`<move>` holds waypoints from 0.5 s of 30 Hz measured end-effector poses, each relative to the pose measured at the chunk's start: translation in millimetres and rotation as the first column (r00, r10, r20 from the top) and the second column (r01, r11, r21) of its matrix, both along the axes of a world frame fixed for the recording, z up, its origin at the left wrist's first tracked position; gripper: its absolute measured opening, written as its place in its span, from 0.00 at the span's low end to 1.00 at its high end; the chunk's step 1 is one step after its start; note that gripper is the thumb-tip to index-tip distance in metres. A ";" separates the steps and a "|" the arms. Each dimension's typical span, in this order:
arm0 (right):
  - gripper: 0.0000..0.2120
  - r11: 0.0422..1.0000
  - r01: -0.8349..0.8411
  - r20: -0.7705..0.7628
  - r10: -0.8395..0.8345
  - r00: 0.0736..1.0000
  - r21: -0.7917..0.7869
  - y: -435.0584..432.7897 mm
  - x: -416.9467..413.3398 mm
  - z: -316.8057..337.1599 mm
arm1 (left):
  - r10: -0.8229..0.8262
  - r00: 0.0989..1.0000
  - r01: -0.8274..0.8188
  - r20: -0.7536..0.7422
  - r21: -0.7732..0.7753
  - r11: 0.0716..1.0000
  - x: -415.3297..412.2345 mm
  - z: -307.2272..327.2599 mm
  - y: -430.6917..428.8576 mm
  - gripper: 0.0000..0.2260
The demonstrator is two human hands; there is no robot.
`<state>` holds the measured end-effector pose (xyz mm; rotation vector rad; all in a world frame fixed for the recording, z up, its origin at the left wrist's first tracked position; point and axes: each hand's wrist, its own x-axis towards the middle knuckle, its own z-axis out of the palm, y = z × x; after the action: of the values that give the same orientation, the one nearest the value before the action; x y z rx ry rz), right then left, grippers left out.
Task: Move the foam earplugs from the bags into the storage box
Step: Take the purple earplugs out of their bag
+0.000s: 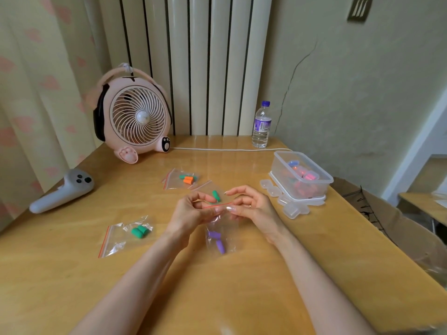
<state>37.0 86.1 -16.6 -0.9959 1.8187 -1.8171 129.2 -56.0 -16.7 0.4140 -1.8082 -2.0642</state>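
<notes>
Bag point(229, 228) w/ purple earplugs point(214, 235) pinched by left hand point(191, 211) & right hand point(251, 204), storage box point(325, 180) part full

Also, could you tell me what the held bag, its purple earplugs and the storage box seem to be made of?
The held bag: thin clear plastic film, glossy and crinkled. The purple earplugs: likely foam, matte. The storage box: rigid translucent plastic; contents show through its walls.
</notes>
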 end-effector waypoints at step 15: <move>0.11 0.998 0.056 -0.080 -0.053 0.995 0.031 0.7 -4.4 -3.4 | -0.032 0.999 0.038 0.043 -0.130 0.991 -1.1 -3.3 0.2 0.09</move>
<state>32.5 86.9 -20.0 -1.0290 1.9347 -1.7958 128.1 -55.9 -20.0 0.3930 -1.9743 -1.9592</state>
